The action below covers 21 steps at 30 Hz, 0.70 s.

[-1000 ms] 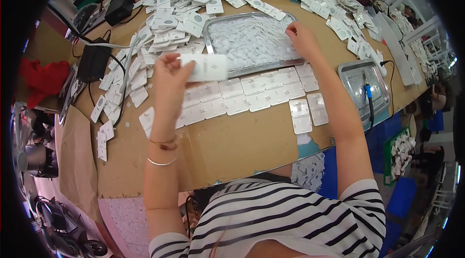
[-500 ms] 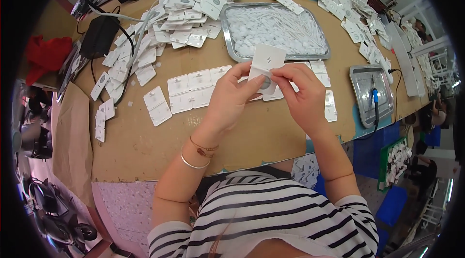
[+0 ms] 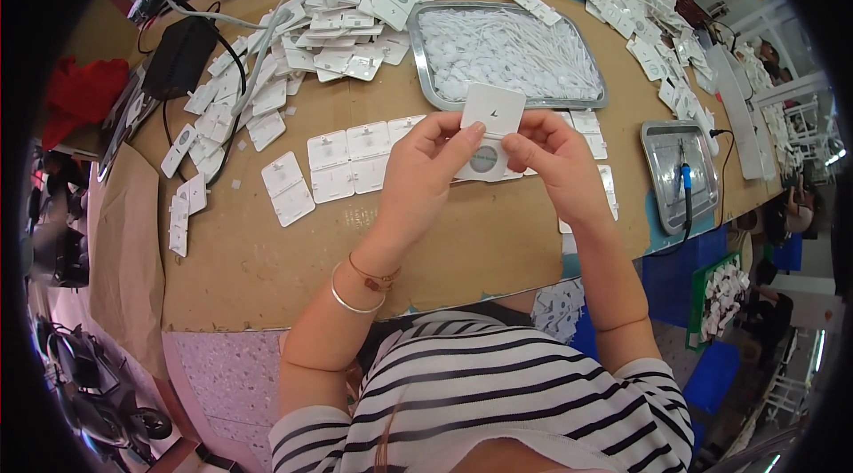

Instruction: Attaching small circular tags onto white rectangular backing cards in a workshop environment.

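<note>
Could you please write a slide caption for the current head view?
Left hand and right hand hold a white card near a metal tray of white pieces.

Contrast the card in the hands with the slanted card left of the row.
The held card is gripped by the left hand and right hand; the slanted card lies on the brown tabletop. The held card shows a grey oval; the slanted card shows none. Both are white and two-panelled.

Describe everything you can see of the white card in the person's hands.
The white card looks like plastic: two joined panels, the upper with a small dark mark, the lower with a grey oval. Left hand and right hand pinch it near its middle, thumbs in front, above the table.
</note>
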{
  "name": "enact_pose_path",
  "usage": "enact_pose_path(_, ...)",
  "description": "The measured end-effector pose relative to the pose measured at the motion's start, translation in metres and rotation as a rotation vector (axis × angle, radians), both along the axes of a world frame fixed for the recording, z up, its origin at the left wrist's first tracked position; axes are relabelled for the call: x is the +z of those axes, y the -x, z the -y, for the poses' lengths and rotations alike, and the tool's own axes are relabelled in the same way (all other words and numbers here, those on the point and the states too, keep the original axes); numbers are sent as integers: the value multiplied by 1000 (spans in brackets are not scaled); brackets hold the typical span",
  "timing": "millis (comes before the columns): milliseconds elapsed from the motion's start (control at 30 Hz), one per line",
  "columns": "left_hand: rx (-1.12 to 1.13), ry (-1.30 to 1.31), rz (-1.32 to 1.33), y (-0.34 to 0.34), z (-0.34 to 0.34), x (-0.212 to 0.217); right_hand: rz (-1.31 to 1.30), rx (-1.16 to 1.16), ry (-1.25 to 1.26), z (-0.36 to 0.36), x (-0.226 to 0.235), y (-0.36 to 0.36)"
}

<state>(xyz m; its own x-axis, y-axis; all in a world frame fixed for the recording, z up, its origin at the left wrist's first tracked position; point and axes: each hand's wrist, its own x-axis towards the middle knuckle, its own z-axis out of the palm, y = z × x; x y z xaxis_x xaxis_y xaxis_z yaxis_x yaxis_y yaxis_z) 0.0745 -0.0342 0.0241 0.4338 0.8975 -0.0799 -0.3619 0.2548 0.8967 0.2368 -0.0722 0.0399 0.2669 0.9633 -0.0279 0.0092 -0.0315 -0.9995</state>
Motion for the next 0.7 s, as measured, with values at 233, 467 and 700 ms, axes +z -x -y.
enact_pose_path(233,64,-192,-119,-3,1,-9,-52,177,62,6,-12,-1)
enact_pose_path(467,105,-220,-145,2,-1,-13,349,220,-59,-3,-15,1)
enact_pose_path(700,261,-10,-93,10,-19,-13,962,53,-130,-113,-39,-70)
